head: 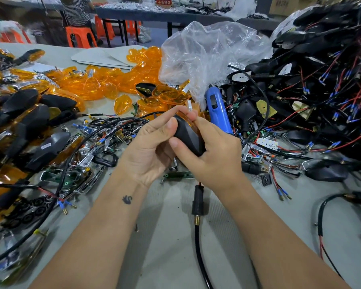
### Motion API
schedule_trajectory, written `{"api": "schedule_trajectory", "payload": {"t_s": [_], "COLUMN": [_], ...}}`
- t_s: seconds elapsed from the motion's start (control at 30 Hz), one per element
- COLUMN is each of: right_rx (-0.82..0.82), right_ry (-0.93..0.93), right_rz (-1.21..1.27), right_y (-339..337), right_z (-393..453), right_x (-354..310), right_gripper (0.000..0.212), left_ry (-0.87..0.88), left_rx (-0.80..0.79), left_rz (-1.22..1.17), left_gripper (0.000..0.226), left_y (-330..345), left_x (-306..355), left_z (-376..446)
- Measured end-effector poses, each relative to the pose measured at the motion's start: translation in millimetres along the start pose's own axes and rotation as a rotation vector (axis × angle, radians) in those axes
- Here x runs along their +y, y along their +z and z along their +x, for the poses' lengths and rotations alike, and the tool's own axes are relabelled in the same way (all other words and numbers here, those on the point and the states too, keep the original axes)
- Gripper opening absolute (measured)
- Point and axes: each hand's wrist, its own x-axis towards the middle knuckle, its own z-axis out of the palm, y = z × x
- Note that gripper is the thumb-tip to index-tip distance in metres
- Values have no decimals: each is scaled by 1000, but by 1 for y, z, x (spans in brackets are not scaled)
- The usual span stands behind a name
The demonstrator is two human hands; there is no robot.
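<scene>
A black turn-signal housing is held above the table's middle between both hands. My left hand grips its left side, thumb along the shell and fingers reaching over the top. My right hand grips its right side, thumb pressed on the black shell and fingertips at the orange lens edge on top. A black stem with a cable hangs from under the hands toward me. The housing's underside is hidden by my palms.
Loose orange lenses cover the table's far left. Assembled black signals lie at left. A blue electric screwdriver lies behind my right hand, under a clear plastic bag. A heap of wired black housings fills the right.
</scene>
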Motion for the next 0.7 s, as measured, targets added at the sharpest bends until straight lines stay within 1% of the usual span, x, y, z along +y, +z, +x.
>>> {"api": "schedule_trajectory", "payload": {"t_s": [0.13, 0.23, 0.27, 0.3, 0.33, 0.37, 0.47, 0.57, 0.6, 0.63, 0.7], "right_rx": [-169, -251, -291, -331, -372, -403, -447, -422, -393, -351, -252], "right_ry": [241, 424, 478, 528, 570, 612, 667, 639, 619, 603, 585], "right_rz": [132, 382, 485, 580, 654, 705, 715, 681, 643, 597, 510], "right_y": [3, 5, 6, 7, 9, 10, 12, 14, 15, 17, 21], "right_z": [-1, 3, 4, 5, 5, 6, 6, 6, 6, 6, 5], "right_x": [2, 5, 6, 7, 8, 8, 11, 8, 6, 2, -5], "right_gripper": [48, 46, 42, 32, 18, 10, 21, 20, 20, 20, 22], "left_ry": [-1, -2, -7, -16, -30, -45, -61, -71, -62, -40, 52], "left_rx": [125, 207, 230, 257, 286, 317, 405, 454, 477, 508, 552], "left_rz": [105, 153, 164, 181, 200, 214, 212, 235, 254, 273, 308], "left_gripper": [19, 16, 17, 18, 19, 21, 29, 23, 31, 44, 64], "left_y": [2, 4, 5, 6, 7, 7, 8, 12, 14, 16, 21], "left_x": [-3, -5, -6, -7, -7, -8, -7, -7, -8, -10, -15], "left_z": [4, 8, 9, 11, 11, 12, 13, 12, 13, 14, 16]}}
